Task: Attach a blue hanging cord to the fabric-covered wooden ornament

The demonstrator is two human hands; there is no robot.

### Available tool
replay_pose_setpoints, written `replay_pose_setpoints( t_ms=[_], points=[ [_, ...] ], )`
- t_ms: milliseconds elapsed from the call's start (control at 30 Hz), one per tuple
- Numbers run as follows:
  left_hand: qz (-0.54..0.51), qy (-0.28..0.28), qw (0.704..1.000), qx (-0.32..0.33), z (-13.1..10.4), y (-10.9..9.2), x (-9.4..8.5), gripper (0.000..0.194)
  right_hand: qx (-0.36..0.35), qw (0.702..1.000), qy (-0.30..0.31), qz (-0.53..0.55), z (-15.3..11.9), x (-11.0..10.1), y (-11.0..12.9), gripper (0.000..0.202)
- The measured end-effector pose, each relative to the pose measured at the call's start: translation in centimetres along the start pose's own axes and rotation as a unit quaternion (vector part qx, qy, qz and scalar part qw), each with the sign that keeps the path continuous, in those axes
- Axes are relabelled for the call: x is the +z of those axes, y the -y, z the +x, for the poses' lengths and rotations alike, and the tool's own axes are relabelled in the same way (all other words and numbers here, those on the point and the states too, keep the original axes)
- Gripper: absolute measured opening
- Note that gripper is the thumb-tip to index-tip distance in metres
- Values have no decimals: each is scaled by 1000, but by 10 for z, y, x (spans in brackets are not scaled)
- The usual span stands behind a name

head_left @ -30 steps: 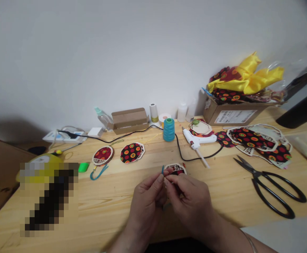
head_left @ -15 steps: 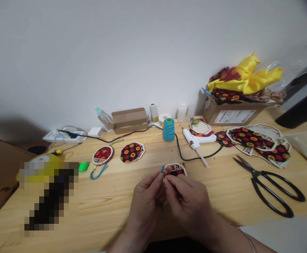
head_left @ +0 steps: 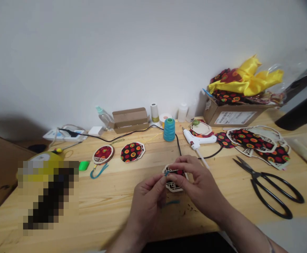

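My left hand point(head_left: 149, 195) pinches a thin blue cord point(head_left: 167, 173) between thumb and forefinger, and a loose blue end point(head_left: 172, 202) shows below. Just right of it, my right hand point(head_left: 195, 182) is curled over a pale lattice-framed piece point(head_left: 174, 186) backed with dark patterned cloth. Its thumb and fingers lie close to the cord and the frame's edge; what exactly they grip is partly hidden. Beyond my hands stands a teal thread spool point(head_left: 169, 130).
Black scissors point(head_left: 257, 174) lie at the right, near patterned pieces point(head_left: 253, 138). A white glue gun point(head_left: 200, 138) with its black cable lies behind my right hand. Finished-looking round point(head_left: 104, 154) and octagonal point(head_left: 132, 152) pieces lie left of centre. A cardboard box point(head_left: 234, 114) stands back right.
My right hand has moved up and to the right, its fingers lifting and spreading over the framed piece. More of the lattice and the lower blue cord now show. My left hand stays nearly in place.
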State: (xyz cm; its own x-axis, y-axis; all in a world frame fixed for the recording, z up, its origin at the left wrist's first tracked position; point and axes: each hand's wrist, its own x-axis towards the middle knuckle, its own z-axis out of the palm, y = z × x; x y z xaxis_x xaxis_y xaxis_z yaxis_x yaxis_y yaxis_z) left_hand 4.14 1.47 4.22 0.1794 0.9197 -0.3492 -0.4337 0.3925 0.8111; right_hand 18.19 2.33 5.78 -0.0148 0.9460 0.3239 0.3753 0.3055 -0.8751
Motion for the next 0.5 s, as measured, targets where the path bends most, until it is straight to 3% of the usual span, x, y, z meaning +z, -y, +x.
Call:
replay_pose_setpoints(
  t_ms=[100,167,500],
  points=[
    [37,21,999,5,-1,3,-3,16,91,985,108,101,4,-4,-3,17],
    [60,28,998,10,-1,5,-4,17,126,968,140,165,5,-4,-4,16],
    [118,30,992,17,-3,2,-2,20,212,916,130,315,4,-1,-2,14]
  ],
)
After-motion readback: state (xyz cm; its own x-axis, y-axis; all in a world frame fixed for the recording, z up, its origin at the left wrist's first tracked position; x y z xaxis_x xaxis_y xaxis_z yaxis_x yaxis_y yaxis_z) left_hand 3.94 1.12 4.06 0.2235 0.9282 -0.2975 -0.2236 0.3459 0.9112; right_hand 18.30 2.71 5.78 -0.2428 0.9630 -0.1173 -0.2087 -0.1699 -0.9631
